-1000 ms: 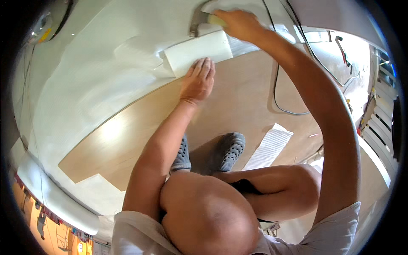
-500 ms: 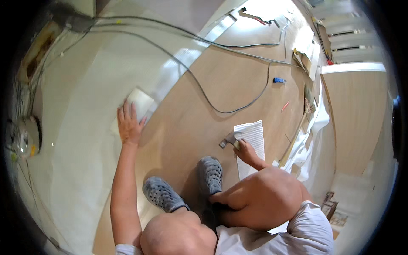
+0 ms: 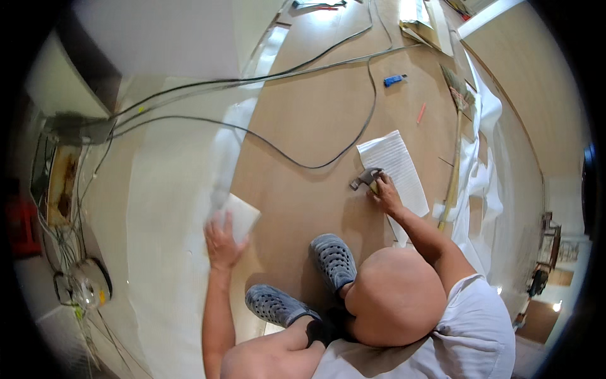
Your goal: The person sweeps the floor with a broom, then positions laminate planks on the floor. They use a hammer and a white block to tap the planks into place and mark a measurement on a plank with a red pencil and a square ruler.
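My left hand [image 3: 222, 243] is at the seam between the wood floor boards [image 3: 297, 114] and the pale sheet to their left. Its fingers and thumb are around the near corner of a flat cream block [image 3: 243, 216]; part of that block is hidden under them. A claw hammer [image 3: 365, 179] is in my right hand [image 3: 386, 194], fingers closed on the handle. The metal head points left, low over the boards. Beside and partly under that hand lies a white ribbed sheet [image 3: 404, 170].
Dark cables [image 3: 252, 134] run across the floor ahead. Farther off lie a blue utility knife [image 3: 394, 80] and a red pencil [image 3: 421, 114]. A broom [image 3: 456, 151] and crumpled white sheeting [image 3: 483, 167] line the right side. My grey clogs [image 3: 334, 258] stand between my hands.
The view has turned left, swinging the scene round. My left hand and the cream block appear nearer to me. The hammer stays in my right hand, which reaches a little farther forward.
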Demonstrator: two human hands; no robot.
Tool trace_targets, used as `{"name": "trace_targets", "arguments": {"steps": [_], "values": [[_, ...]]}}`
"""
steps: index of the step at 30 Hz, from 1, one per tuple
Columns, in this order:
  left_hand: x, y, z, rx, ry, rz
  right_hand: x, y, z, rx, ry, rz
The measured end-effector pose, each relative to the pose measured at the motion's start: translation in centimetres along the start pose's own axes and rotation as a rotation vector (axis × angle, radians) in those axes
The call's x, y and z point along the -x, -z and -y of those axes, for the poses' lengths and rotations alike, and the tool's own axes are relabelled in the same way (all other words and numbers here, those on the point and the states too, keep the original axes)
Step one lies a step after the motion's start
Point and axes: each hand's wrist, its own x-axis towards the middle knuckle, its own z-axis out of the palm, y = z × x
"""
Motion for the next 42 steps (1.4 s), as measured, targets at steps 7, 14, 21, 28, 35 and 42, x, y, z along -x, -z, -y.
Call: {"name": "trace_targets", "arguments": {"steps": [7,14,21,28,35,42], "values": [[10.2,0.8,-1.7,0.098,0.126,0.059,-4.7,1.6,-3.3,0.048,0.067,0.093],[27.1,2.1,-1.3,-0.073,0.667,0.017,-6.6,3.7,-1.8,0.16,0.085,0.225],[35.3,2.3,-2.5,-0.119,0.995,0.024,-6.7,2.4,-1.4,0.242,-0.002,0.18],[35.7,1.8,-1.0,-0.058,1.059,0.031,-6.2,1.3,-0.5,0.177,-0.274,0.214],[34.3,1.9,1.0,-0.007,1.037,0.048,-5.4,0.9,-3.7,0.223,-0.239,0.209],[32.8,3.1,3.1,0.029,1.042,0.101,-6.5,0.5,-6.7,0.196,-0.224,0.049]]}}
